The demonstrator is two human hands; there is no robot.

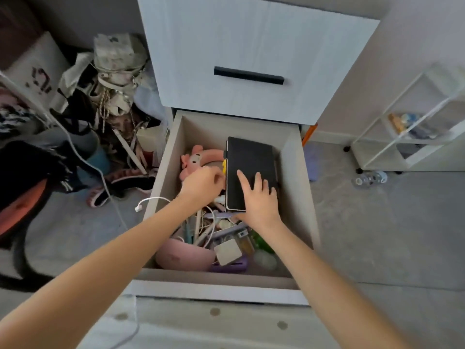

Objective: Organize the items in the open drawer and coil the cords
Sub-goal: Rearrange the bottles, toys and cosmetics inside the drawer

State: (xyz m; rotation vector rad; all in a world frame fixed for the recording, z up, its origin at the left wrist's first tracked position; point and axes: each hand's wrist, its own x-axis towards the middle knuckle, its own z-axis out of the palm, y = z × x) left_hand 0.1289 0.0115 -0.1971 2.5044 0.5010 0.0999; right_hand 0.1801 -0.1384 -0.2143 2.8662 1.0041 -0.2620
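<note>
Sorting a cluttered drawer (226, 127): right hand (259, 197) pressed spread fingers flat on a black case (251, 162).
Left hand (203, 182) curled at the case's left edge; whether it pinched anything was unclear. Below the case lay tangled cords (210, 222), limp and light, likely best gripped near their plugs, beside a charger (227, 251).

Bare drawer (293, 172) floor beyond black notebook (251, 167)

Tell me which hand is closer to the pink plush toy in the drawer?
Left. The left hand is right up against the pink plush toy, overlapping its lower edge. The right hand lies flat on the black notebook, farther off to the toy's right.
</note>
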